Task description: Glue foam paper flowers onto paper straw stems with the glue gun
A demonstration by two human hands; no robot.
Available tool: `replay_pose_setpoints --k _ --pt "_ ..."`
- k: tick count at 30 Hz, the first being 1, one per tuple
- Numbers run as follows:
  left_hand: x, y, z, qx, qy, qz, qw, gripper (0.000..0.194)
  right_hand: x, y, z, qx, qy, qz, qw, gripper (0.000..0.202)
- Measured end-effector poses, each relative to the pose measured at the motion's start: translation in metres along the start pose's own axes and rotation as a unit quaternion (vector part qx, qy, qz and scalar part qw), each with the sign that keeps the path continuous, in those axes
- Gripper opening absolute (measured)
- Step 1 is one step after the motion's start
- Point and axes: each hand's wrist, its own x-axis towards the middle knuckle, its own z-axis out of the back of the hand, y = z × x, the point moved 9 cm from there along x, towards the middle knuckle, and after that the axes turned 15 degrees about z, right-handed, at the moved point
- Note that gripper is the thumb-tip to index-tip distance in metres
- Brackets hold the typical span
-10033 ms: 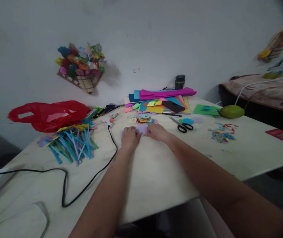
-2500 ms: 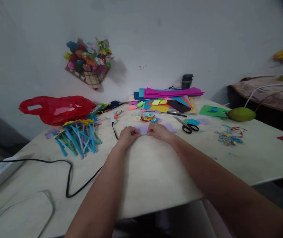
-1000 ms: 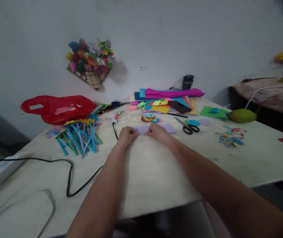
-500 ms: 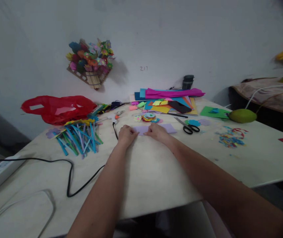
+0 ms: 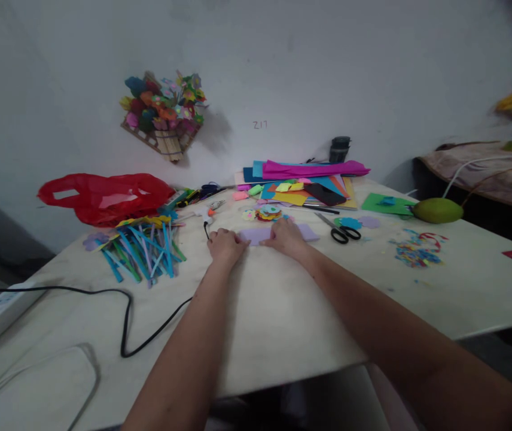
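Note:
A strip of lilac paper lies flat on the table, its long side running left to right. My left hand pinches its left end, fingers curled. Near the middle of the strip my right hand is closed on its near edge, with thumb and forefinger together. Just behind the strip sits a pile of colourful cut paper flowers. Black-handled scissors lie to the right of the strip, beside blue and lilac scalloped paper pieces.
Left are rolled paper stems, a red plastic bag, a glue gun with a black cord and a power strip. Coloured sheets are stacked at the back. Right are paper scraps and a green oval object.
My left hand has shifted very slightly left at the strip's end. My right hand stays nearly in place, and the paper has barely moved.

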Motion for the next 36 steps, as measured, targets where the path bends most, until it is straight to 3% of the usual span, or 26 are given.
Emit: replay_pose_setpoints --k 3,6,13,19,30,36 --pt "0.000 0.006 0.004 0.010 -0.025 0.034 0.999 0.041 0.001 -0.003 -0.001 -0.026 -0.029 0.008 0.999 0.057" --pt "-0.001 0.009 0.007 0.002 -0.065 0.042 0.997 0.044 0.004 -0.008 -0.012 -0.027 0.001 -0.001 1.000 0.075" --pt "-0.017 -0.013 0.000 0.015 -0.108 -0.030 0.994 0.065 0.005 -0.012 -0.022 0.009 0.074 -0.040 0.996 0.089" --pt "-0.023 -0.029 -0.011 0.041 -0.071 -0.064 0.995 0.065 0.003 -0.011 -0.023 0.013 0.078 -0.037 0.996 0.083" --pt "-0.014 -0.017 -0.022 0.064 -0.021 -0.025 0.997 0.065 0.003 -0.010 -0.022 0.019 0.098 -0.035 0.994 0.082" --pt "-0.009 -0.006 -0.020 0.068 -0.009 0.014 0.998 0.055 0.003 -0.013 -0.021 0.025 0.092 -0.039 0.995 0.087"
